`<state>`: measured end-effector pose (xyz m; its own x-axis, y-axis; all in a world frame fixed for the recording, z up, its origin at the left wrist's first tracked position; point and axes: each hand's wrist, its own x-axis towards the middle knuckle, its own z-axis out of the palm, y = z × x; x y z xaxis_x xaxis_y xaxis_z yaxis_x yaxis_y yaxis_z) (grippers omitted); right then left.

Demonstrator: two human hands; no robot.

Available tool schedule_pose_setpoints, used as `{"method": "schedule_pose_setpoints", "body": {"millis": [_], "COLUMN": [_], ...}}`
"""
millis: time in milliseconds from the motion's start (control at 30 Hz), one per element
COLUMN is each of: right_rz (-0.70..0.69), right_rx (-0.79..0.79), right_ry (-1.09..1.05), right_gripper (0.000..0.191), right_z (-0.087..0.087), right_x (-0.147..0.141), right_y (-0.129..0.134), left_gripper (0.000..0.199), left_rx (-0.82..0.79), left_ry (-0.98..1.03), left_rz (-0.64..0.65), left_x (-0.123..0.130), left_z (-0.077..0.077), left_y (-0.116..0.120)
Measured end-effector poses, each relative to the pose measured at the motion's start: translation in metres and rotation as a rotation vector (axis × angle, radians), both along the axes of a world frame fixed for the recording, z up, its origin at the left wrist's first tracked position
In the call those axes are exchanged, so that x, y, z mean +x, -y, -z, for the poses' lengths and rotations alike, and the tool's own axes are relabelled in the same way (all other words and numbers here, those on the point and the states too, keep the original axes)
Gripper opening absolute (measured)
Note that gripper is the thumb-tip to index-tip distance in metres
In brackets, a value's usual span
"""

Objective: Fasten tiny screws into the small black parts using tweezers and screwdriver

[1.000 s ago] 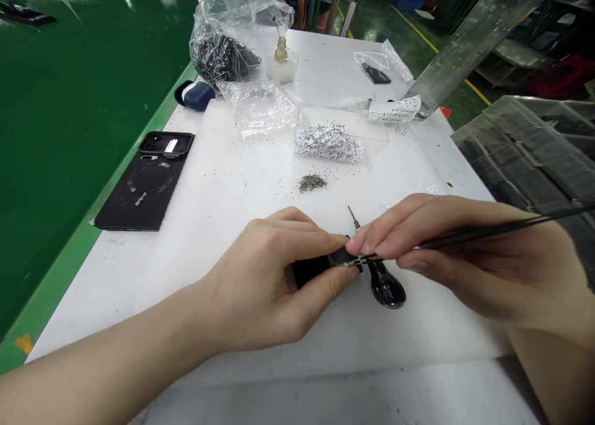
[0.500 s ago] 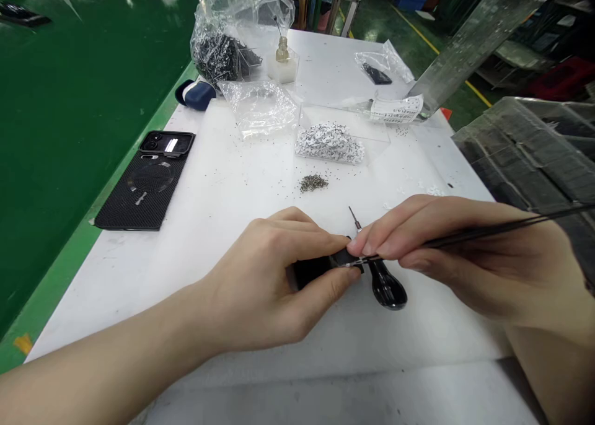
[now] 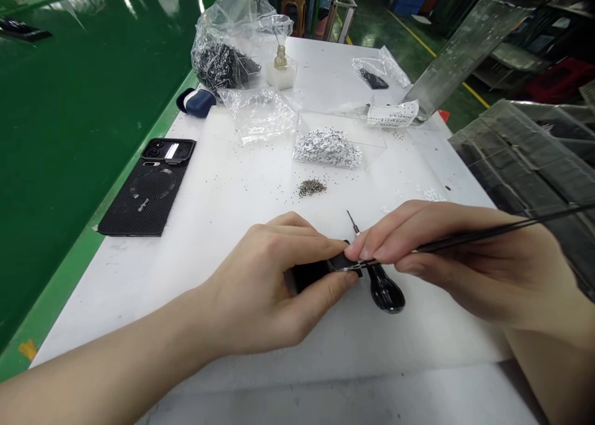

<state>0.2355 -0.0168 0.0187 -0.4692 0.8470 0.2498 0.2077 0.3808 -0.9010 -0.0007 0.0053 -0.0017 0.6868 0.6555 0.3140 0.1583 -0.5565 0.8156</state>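
Between the thumb and fingers of my left hand (image 3: 274, 282) is a small black part (image 3: 309, 275), partly covered by the fingers. My right hand (image 3: 446, 258) is closed around black tweezers (image 3: 446, 242), whose tips meet the part's right end; whether anything is in the tips is too small to tell. Partly behind my right fingertips lies a small screwdriver (image 3: 387, 292) with a glossy black bulb handle and thin shaft. Beyond the hands sits a heap of tiny metallic screws (image 3: 312, 188), with a clear box of small white pieces (image 3: 328, 147) behind it.
A black phone (image 3: 144, 192) lies at the left edge near a dark blue case (image 3: 198, 101). Farther back are plastic bags (image 3: 258, 115), a small bottle (image 3: 280, 58) and a bag with a black piece (image 3: 374, 79). Grey bins (image 3: 525, 158) stand on the right beside a metal post (image 3: 465, 53).
The view has tilted slightly, so the table's things sit a little lower. Both hands keep nearly the same grip, with the tweezers still at the black part.
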Motion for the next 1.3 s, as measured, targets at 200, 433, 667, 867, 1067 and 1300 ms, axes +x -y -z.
{"method": "schedule_pose_setpoints", "body": {"millis": [200,433,667,867,1067,1300], "right_rz": [0.003,0.012,-0.007,0.013,0.031,0.013], "right_rx": [0.0,0.019,0.013,0.006,-0.001,-0.005], "right_ry": [0.0,0.008,0.006,0.018,0.015,-0.014], "right_gripper": [0.02,0.022,0.021,0.021,0.022,0.024], "right_z": [-0.0008,0.0005,0.0001,-0.0006,0.0008,0.0008], "right_x": [0.0008,0.0018,0.0016,0.0012,0.0005,0.0018], "right_y": [0.0025,0.0024,0.0015,0.0023,0.0024,0.0013], "left_gripper": [0.016,0.017,0.017,0.019,0.021,0.021], "left_rx": [0.005,0.012,0.01,0.009,-0.002,-0.001], "left_ry": [0.0,-0.014,-0.015,-0.026,-0.042,-0.043], "left_rz": [0.005,0.009,0.004,0.001,-0.006,-0.018], "left_x": [0.0008,0.0,0.0004,-0.0001,0.0,0.0006], "left_z": [0.0,-0.001,-0.0012,-0.001,-0.003,-0.0031], "left_y": [-0.0003,-0.0004,-0.0002,0.0002,-0.0008,-0.0009]}}
